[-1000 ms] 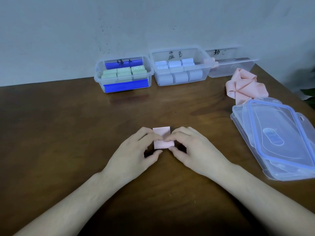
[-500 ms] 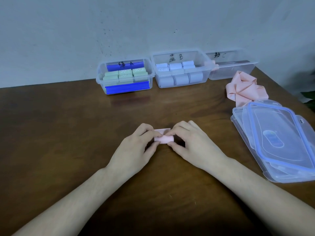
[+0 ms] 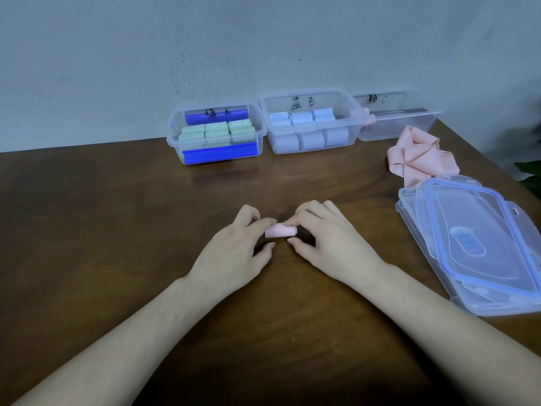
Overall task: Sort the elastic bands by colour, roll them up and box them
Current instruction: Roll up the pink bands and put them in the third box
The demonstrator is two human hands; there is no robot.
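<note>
Pink band roll (image 3: 280,230) at mid-worktop (image 3: 87,230), pinched at each end by left hand (image 3: 234,256) & right hand (image 3: 330,244). Advice: keep turns tight, edges flush, hold tail so it can't unwind, then to pink box (image 3: 404,127) at back-right edge.

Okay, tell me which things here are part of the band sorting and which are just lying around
In the job: pink roll in left hand and right hand; loose pink bands; green box; blue box; pink box.
Lying about: stacked lids.
</note>
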